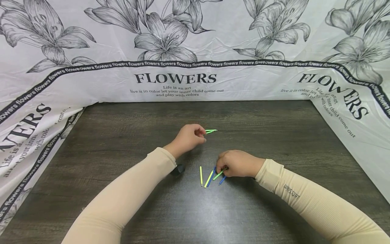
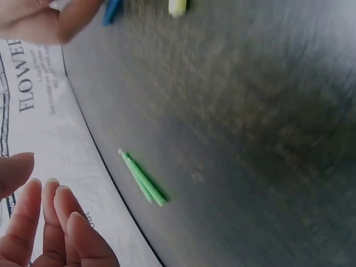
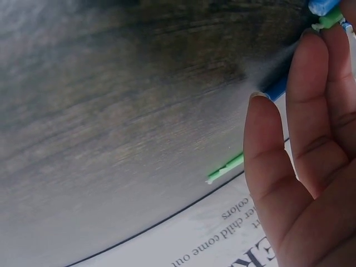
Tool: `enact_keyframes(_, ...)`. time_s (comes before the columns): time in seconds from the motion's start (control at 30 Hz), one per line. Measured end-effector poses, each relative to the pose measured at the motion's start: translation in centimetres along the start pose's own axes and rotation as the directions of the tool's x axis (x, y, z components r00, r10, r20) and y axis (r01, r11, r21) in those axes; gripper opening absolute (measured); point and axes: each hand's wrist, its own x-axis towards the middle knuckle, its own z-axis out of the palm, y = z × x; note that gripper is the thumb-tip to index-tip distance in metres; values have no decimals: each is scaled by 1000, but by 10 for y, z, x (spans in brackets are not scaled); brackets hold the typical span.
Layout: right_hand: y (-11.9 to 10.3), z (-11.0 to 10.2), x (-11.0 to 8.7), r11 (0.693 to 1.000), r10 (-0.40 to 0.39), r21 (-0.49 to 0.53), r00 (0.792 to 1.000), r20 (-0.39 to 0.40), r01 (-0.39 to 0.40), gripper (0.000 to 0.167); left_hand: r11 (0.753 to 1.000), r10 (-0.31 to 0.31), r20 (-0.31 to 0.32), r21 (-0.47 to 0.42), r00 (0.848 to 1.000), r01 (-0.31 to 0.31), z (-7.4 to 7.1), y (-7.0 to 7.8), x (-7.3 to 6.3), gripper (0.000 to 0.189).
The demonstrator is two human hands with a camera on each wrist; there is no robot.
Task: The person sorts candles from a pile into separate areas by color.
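My left hand (image 1: 189, 138), its fingers loosely bent, hovers beside two thin green sticks (image 1: 211, 131) on the table. In the left wrist view those sticks (image 2: 143, 178) lie together at a narrow angle, one end pale-tipped, apart from the fingertips. Nothing sits between the left fingers (image 2: 51, 222). Nearer the person, my right hand (image 1: 237, 164) curls down over a small group of sticks and pinches a green stick (image 1: 218, 175). Blue sticks (image 1: 222, 180) show around its fingertips, one partly hidden by the hand. In the right wrist view a blue stick (image 3: 322, 6) overlaps the green one.
Left of the right hand lie a yellow stick (image 1: 201, 176), another yellow stick (image 1: 208, 179) and a blue stick (image 1: 210, 180). A small black round object (image 1: 178, 169) stands under the left forearm. White flower-printed cloth (image 1: 176, 81) borders the dark wooden table (image 1: 137, 118).
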Motion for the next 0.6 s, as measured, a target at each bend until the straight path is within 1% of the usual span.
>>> enact_keyframes(0.17, 0, 0, 0, 1000, 1, 5, 1000, -5, -1, 20, 998, -17, 11, -61, 1000, 18, 0, -1, -12, 22)
enact_keyframes(0.3, 0, 0, 0, 1000, -2, 8, 1000, -8, 2, 20, 995, -30, 7, -93, 1000, 31, 1, -2, -23, 22)
enact_keyframes(0.47, -1, 0, 0, 1000, -6, 9, 1000, -11, 7, 20, 986, -95, 6, -138, 995, 95, 5, -9, -37, 24)
enact_keyframes(0.6, -2, 0, -1, 1000, -7, 7, 1000, -18, 7, 20, 974, -150, -9, -174, 989, 146, 8, -13, -44, 25)
